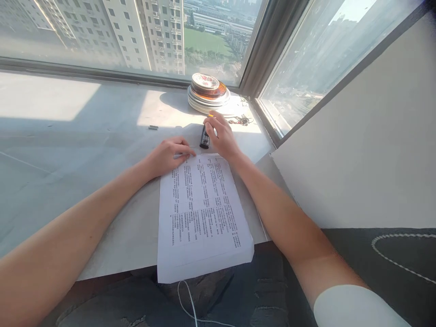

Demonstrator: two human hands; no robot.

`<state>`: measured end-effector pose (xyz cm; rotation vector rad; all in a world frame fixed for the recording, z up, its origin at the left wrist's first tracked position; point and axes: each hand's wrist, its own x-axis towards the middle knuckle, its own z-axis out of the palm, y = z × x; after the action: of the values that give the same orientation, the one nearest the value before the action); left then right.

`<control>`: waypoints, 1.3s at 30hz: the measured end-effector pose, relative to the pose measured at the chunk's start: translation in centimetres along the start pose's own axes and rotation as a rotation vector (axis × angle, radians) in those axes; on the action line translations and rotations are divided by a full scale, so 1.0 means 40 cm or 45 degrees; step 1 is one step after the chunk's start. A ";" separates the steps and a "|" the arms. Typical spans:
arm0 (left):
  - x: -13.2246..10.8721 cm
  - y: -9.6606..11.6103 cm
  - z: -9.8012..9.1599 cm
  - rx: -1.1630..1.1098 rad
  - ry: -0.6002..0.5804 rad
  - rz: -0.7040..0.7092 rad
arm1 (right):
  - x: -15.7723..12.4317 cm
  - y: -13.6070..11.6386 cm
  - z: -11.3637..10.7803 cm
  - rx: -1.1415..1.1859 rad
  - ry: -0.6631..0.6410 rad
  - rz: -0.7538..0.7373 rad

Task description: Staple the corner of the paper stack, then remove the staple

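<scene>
Printed sheets of paper [204,218] lie on the pale window ledge, their near end hanging over its front edge. My left hand [172,154] rests at the far left corner of the paper, fingers apart and fingertips on its top edge. Just beyond the paper is a small black object [204,140], perhaps a stapler. My right hand [219,132] is over its far end, fingers bent around it. A bit of yellow shows by the right fingertips; what it belongs to is too small to tell.
A stack of plates [208,97] stands near the window corner. Beside it lies a tangled thin cord [242,121]. Small dark pieces [153,128] lie left of the hands. A white wall [361,136] rises at the right. A white cable [189,299] hangs below the paper.
</scene>
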<state>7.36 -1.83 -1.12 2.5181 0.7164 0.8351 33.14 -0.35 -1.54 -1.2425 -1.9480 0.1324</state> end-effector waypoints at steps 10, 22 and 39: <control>0.000 -0.004 -0.002 0.011 -0.023 -0.007 | -0.011 -0.012 -0.001 0.028 -0.038 0.084; -0.001 0.002 -0.005 0.047 -0.074 0.006 | -0.013 -0.009 -0.026 -0.112 -0.034 0.129; -0.002 0.024 -0.022 0.103 -0.157 -0.037 | -0.020 0.028 -0.045 -0.196 -0.118 0.225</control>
<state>7.07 -2.45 0.00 2.5977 0.7579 0.6467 35.32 -0.99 -1.34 -1.5346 -1.9546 0.1339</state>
